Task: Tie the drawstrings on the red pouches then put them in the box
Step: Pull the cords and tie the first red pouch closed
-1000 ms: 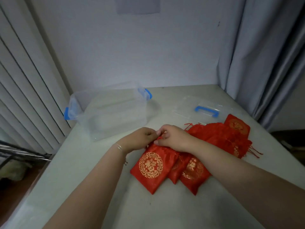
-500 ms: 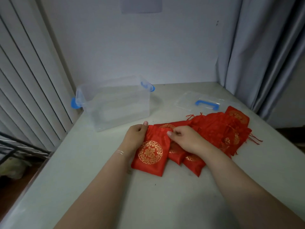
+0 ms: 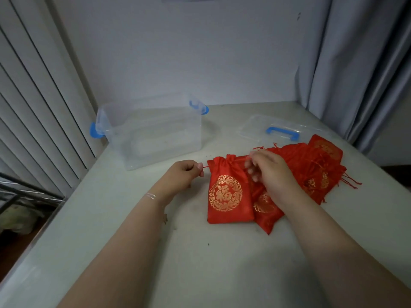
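Front pouch: flat on the surface, so we can cinch it.
Left hand: pinches one drawstring.
Right hand: grips the opposite cord.
Pile: other pouches wait, right.
Clear box: open, beyond, ready.

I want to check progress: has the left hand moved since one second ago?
Yes. The left hand has moved left, away from the right hand, and now sits beside the front pouch, pinching its drawstring, nearer the box's side of the table.
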`<state>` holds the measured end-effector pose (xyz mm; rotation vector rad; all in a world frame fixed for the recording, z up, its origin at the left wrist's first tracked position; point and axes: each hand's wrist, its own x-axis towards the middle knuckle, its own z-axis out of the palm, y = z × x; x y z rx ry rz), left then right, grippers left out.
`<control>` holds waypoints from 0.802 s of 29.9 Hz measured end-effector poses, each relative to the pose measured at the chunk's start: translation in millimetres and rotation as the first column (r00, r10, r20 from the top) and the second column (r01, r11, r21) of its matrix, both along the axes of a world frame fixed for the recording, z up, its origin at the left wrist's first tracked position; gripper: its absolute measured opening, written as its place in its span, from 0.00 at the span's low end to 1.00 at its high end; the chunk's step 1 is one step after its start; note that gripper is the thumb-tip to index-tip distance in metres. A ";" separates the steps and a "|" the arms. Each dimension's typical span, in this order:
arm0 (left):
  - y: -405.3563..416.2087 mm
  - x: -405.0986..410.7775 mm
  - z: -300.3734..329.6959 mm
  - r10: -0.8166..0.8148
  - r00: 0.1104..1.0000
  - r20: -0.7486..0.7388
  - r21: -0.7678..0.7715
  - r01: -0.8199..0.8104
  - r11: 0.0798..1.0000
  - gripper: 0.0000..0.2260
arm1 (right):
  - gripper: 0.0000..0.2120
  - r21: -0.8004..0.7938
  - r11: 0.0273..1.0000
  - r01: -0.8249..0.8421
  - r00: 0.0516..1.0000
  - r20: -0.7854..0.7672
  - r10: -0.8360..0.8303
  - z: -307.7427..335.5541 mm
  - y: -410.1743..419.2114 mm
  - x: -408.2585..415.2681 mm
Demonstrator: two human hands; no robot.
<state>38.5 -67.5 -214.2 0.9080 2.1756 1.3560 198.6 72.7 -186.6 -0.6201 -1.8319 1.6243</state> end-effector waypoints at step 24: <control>2.3 39.2 20.9 -0.313 0.924 0.219 0.547 0.150 0.824 0.10 | 0.13 0.419 0.905 -0.074 0.989 0.147 0.013 -21.7 0.7 -14.5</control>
